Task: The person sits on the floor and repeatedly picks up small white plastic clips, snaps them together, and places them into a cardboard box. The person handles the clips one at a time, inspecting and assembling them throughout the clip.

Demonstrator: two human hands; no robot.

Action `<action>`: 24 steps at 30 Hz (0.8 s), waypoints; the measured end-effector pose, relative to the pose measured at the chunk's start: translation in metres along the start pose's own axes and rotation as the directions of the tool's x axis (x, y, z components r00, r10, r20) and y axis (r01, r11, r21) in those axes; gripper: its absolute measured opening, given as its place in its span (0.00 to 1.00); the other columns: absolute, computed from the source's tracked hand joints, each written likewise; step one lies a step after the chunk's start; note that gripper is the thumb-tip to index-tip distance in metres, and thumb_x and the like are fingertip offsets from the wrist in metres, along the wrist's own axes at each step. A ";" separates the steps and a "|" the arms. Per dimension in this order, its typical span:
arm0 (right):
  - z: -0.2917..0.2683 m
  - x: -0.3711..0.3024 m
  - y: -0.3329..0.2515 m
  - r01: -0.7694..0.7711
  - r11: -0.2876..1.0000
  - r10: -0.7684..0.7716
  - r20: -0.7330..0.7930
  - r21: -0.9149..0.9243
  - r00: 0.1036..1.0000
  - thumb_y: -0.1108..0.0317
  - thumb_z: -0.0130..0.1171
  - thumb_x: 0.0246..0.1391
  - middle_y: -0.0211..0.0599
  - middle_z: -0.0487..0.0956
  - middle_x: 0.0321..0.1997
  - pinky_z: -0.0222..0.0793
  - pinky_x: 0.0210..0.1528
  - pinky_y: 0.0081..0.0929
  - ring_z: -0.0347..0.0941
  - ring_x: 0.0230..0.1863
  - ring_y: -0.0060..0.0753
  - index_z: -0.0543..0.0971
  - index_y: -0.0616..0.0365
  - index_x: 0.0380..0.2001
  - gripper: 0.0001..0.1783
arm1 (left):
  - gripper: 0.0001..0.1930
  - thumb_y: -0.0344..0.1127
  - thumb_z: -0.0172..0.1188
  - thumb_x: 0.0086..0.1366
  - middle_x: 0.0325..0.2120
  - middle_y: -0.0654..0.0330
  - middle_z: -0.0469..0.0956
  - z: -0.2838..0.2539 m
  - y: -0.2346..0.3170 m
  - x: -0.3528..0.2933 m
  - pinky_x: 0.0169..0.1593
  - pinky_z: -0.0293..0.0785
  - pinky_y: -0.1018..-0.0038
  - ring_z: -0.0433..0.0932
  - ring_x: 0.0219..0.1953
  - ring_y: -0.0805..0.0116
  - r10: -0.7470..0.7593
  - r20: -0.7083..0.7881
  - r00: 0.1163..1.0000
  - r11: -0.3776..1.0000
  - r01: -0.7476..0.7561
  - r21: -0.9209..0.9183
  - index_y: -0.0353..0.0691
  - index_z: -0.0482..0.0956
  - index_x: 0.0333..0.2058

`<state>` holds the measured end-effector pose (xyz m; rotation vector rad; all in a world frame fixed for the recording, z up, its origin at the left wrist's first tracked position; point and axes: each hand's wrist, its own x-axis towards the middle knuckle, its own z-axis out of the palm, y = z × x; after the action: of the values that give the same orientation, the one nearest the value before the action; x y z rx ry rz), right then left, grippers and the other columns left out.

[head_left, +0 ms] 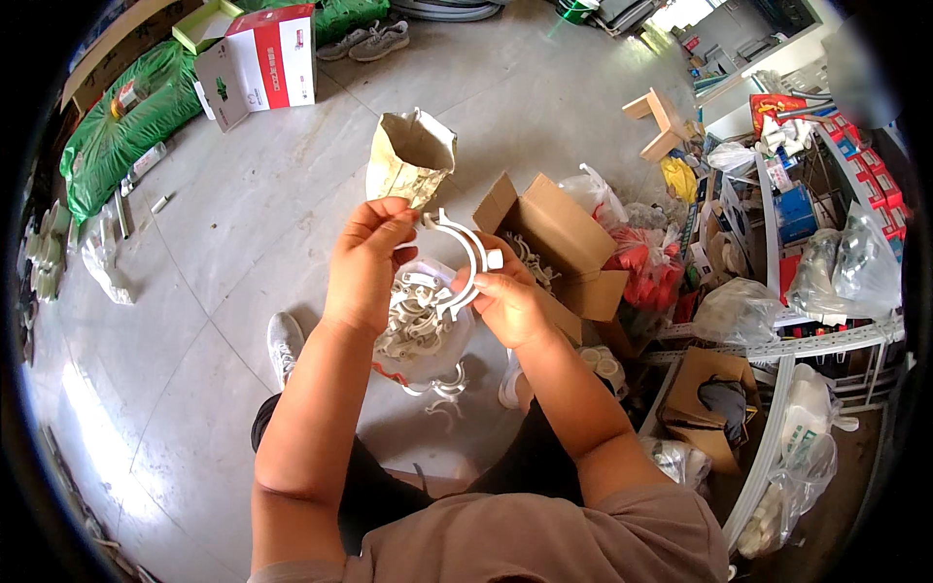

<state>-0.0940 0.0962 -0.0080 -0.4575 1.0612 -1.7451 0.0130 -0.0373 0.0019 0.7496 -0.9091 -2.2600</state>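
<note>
In my right hand (510, 296) is a white half-ring pipe clamp (476, 257), gripped near its lower end between thumb and fingers; a small white block juts from its outer side. My left hand (362, 257) is closed in a pinch beside the clamp's upper end; whatever lies between its fingertips is too small to make out. Below both hands, a clear plastic bag (452, 355) on the floor holds several white curved clamp pieces (406, 325). A few loose clamp pieces (447, 389) lie nearer to me. Just beyond my left hand stands an open, crumpled tan paper bag (394, 165).
An open cardboard box (573, 228) with white parts sits right of my hands, beside a bag of red items (649, 272). Crowded shelving (777, 350) runs along the right. At far left are a green wrapped bundle (141, 112) and a red-and-white box (272, 63).
</note>
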 end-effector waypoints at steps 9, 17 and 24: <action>-0.013 -0.007 -0.013 0.069 0.996 -0.083 0.254 0.065 0.964 0.61 0.51 0.48 0.40 0.72 0.38 0.62 0.47 0.27 0.70 0.40 0.29 0.59 0.63 0.50 0.28 | 0.12 0.25 0.54 0.57 0.32 0.62 0.72 0.012 -0.021 -0.004 0.37 0.71 0.78 0.71 0.33 0.75 0.036 0.264 0.964 0.999 -0.033 -0.015 0.34 0.69 0.41; -0.018 -0.005 -0.013 -0.041 0.999 0.041 0.007 0.007 0.999 0.69 0.51 0.52 0.29 0.72 0.29 0.54 0.23 0.13 0.58 0.22 0.13 0.70 0.59 0.34 0.07 | 0.15 0.18 0.52 0.55 0.35 0.60 0.72 0.017 -0.029 -0.011 0.35 0.74 0.75 0.73 0.32 0.71 0.048 0.447 0.893 0.995 -0.084 0.060 0.36 0.67 0.42; -0.021 -0.007 -0.007 0.025 0.994 -0.024 -0.010 0.108 1.000 0.70 0.54 0.49 0.32 0.73 0.26 0.59 0.25 0.16 0.64 0.22 0.18 0.70 0.58 0.27 0.05 | 0.17 0.20 0.51 0.56 0.36 0.58 0.72 0.021 -0.028 -0.013 0.38 0.74 0.72 0.73 0.34 0.69 0.030 0.490 0.871 0.999 -0.047 0.023 0.36 0.65 0.45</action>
<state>-0.1102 0.1124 -0.0121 -0.3972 0.9653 -1.8175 -0.0014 -0.0027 -0.0026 0.1546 -1.1801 -2.4483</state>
